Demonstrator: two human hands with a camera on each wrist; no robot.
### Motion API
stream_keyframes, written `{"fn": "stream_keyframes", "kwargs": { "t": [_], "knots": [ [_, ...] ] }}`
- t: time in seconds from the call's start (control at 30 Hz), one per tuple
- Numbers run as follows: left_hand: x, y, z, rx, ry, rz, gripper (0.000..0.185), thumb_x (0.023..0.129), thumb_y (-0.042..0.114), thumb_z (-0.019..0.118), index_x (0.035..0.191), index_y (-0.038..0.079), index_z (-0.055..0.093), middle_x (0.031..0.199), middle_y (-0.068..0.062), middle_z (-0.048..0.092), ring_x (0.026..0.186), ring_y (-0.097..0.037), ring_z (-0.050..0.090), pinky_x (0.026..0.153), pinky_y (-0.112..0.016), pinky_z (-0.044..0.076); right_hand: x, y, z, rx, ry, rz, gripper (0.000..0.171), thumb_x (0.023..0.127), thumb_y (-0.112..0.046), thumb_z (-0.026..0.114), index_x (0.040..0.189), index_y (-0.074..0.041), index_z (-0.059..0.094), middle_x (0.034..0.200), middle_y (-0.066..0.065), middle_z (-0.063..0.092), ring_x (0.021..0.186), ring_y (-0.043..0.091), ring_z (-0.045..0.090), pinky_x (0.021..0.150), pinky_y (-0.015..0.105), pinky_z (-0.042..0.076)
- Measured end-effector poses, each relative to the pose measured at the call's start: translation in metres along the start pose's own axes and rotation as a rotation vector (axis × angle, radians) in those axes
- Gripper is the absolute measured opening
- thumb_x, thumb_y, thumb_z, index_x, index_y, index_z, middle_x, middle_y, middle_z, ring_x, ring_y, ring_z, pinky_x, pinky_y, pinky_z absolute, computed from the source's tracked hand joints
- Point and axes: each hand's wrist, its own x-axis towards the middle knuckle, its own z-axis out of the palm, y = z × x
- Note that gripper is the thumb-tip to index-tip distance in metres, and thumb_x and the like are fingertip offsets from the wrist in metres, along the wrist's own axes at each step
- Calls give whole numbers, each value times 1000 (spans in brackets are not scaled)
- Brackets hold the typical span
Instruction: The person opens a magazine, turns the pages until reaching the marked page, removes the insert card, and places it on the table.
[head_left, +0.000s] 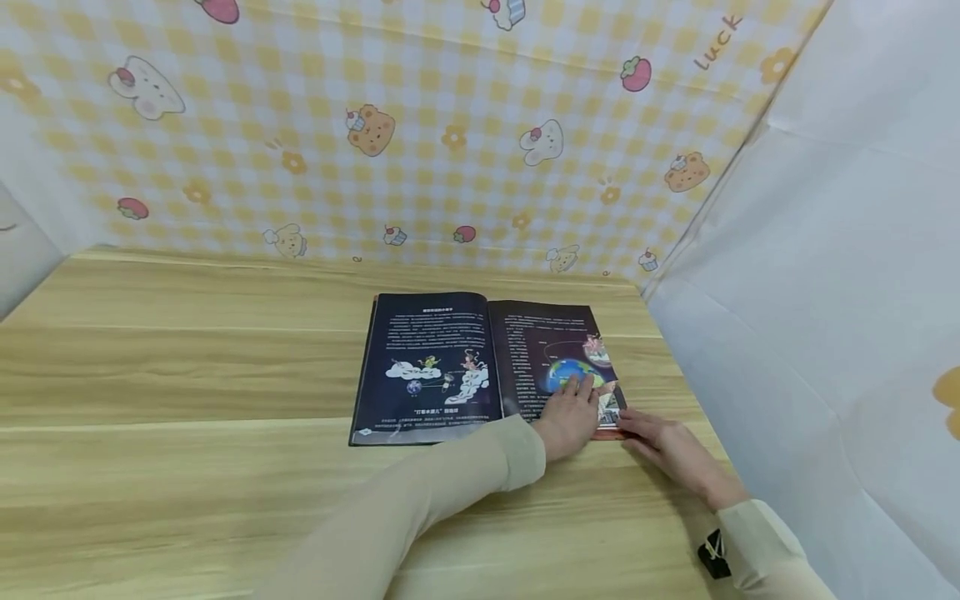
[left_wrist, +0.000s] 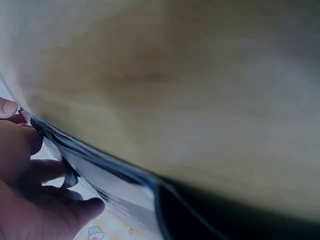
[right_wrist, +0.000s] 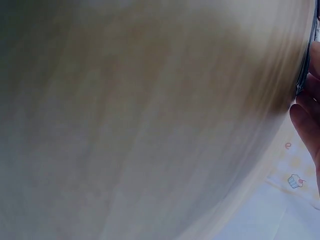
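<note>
An open book (head_left: 435, 375) with dark printed pages lies on the wooden table. Across its right-hand page, over a globe picture, my left hand (head_left: 568, 421) rests with its fingers extended. The left wrist view has that hand (left_wrist: 42, 200) beside the page edges, seen from low down. At the book's lower right corner, the fingertips of my right hand (head_left: 675, 454) touch the edge, the thumb a little apart from the fingers. In the right wrist view only part of this hand (right_wrist: 309, 110) shows, against the book's edge (right_wrist: 304, 70); the rest is out of frame.
The wood-grain table (head_left: 187, 400) extends left of the book. A yellow checked cloth (head_left: 450, 150) with cartoon prints hangs behind, and a white sheet (head_left: 825, 292) borders the right side. A small black object (head_left: 714, 554) sits by the right cuff.
</note>
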Motion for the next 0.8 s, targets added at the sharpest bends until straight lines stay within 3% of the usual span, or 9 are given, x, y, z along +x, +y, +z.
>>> {"fn": "stream_keyframes", "kwargs": {
  "t": [0.23,0.37,0.43,0.53,0.67,0.8],
  "knots": [
    [-4,-4,3,167,19,51,40,100,30,39,139,23,46,159,2,10,145,-20,11,115,-35,23,1,2,3,-20,45,-17,30,74,1,73,104,-2,70,108,17,68,93,32,67,78,43,54],
    [-8,-7,4,223,61,60,39,99,30,41,136,20,50,153,-1,25,140,-18,26,112,-31,27,2,2,3,-12,39,-9,30,74,0,73,104,-1,70,108,18,68,93,33,67,78,43,54],
    [-9,-8,4,227,78,54,41,99,29,40,137,16,48,145,-1,36,132,-15,36,109,-29,31,2,3,3,-13,37,-5,29,75,0,73,104,-1,70,108,19,67,93,34,67,78,43,54],
    [-11,-11,2,220,62,60,46,101,26,36,145,17,34,139,-4,42,127,-15,42,107,-28,34,2,3,3,-18,32,3,28,75,-1,73,103,-1,70,108,19,68,93,33,67,77,43,54],
    [-15,-15,0,197,21,75,50,102,26,34,150,29,22,143,-7,39,131,-19,40,109,-30,32,2,4,4,-21,24,16,27,75,0,73,103,-1,71,108,18,68,93,33,67,77,43,55],
    [-18,-17,1,208,9,77,47,102,31,35,148,25,29,150,-7,32,138,-20,31,111,-31,30,2,4,4,-21,13,29,27,76,-1,72,103,-1,71,109,18,67,94,33,67,78,43,54]
  ]
}}
